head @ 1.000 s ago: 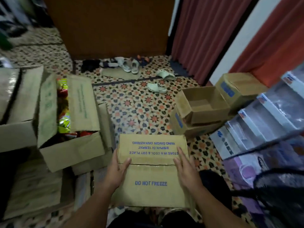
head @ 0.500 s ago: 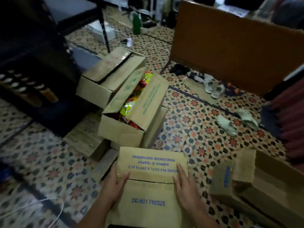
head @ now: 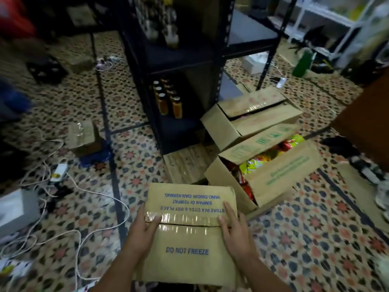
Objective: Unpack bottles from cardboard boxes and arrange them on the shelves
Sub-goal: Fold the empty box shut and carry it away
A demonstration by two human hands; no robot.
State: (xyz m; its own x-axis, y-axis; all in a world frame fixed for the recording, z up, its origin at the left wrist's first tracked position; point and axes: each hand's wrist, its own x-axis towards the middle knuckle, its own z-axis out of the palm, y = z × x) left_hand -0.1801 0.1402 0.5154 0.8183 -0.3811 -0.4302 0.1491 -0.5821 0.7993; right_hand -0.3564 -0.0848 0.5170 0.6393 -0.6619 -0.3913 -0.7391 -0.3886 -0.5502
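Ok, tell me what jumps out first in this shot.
The taped cardboard box printed DO NOT FREEZE fills the bottom centre, with the left hand and right hand flat on its top. Right of it an open box shows bright snack packets; behind stands a black shelf holding amber bottles.

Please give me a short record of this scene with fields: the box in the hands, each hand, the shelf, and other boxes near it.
held box: sealed cardboard box, taped seam, "DO NOT FREEZE" print
left hand: flat on the box's left side
right hand: flat on the box's right side
shelf: black rack, amber bottles on a low shelf
other boxes: open snack box; taped box behind it
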